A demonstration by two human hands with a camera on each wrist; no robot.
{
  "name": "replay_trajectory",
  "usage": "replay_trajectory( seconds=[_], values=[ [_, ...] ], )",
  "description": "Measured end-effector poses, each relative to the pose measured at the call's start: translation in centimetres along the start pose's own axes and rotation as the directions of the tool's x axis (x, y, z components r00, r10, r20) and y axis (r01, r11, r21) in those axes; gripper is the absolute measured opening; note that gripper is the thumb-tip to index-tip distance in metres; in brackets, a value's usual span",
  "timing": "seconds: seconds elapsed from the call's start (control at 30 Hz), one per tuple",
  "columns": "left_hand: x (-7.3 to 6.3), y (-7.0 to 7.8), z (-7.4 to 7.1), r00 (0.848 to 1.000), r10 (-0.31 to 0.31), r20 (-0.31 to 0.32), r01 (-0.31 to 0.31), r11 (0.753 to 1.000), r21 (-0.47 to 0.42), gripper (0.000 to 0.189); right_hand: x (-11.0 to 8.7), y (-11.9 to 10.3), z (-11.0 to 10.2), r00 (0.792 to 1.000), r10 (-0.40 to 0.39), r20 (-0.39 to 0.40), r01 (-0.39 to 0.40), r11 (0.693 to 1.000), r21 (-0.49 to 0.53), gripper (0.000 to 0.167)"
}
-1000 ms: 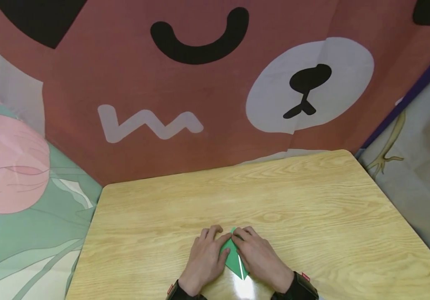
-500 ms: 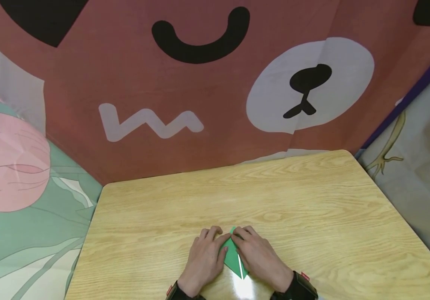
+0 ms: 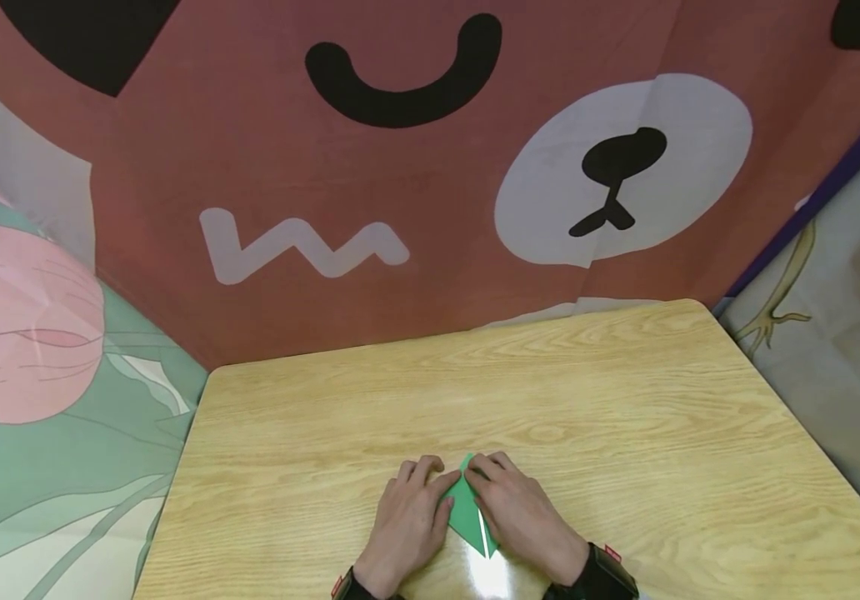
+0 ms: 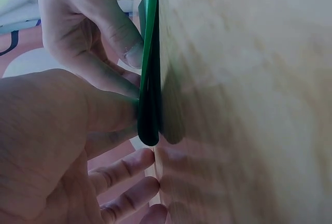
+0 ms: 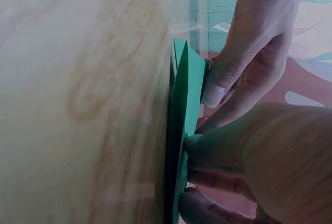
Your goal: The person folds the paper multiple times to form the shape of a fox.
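A folded sheet of green paper (image 3: 466, 512) lies on the table in front of me, its narrow tip pointing away and a pale slit running up from its near end. My left hand (image 3: 411, 521) presses on its left side with thumb and index finger, while the other fingers spread onto the tabletop. On the opposite side my right hand (image 3: 522, 510) rests with bent fingers pressing the paper near the far tip, hiding part of its right edge. In the left wrist view the paper (image 4: 149, 115) shows edge-on as stacked layers; in the right wrist view a flap of the paper (image 5: 193, 79) stands slightly raised.
The wood-grain table (image 3: 587, 400) extends beyond and to both sides of the hands. Behind it hangs a brown cloth (image 3: 370, 308) with a cartoon bear face. Printed cloths also flank the left and right sides. Dark bands (image 3: 595, 571) circle both wrists.
Both hands stay almost in place on the green paper, with only slight finger shifts. A little more of the paper's far tip shows between the hands.
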State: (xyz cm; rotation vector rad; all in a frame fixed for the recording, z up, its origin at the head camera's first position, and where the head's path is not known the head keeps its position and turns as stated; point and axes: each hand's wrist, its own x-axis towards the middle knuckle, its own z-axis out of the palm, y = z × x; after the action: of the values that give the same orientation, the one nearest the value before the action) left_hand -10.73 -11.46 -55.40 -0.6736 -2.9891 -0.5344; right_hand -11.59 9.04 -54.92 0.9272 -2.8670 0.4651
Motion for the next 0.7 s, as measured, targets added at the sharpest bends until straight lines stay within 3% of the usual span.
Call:
replay_trajectory(
  seconds=[0.47, 0.7],
  values=[
    [-0.29, 0.05, 0.10, 1.000, 0.004, -0.019, -0.003, 1.000, 0.019, 0.034, 0.02, 0.06, 0.10, 1.000, -0.016, -0.015, 0.016, 1.000, 0.000, 0.030],
    [-0.41, 0.03, 0.10, 1.000, -0.005, -0.012, 0.005, 1.000, -0.012, 0.033, -0.08, 0.12, 0.02, 1.000, -0.003, 0.004, 0.003, 1.000, 0.002, 0.030]
  ],
)
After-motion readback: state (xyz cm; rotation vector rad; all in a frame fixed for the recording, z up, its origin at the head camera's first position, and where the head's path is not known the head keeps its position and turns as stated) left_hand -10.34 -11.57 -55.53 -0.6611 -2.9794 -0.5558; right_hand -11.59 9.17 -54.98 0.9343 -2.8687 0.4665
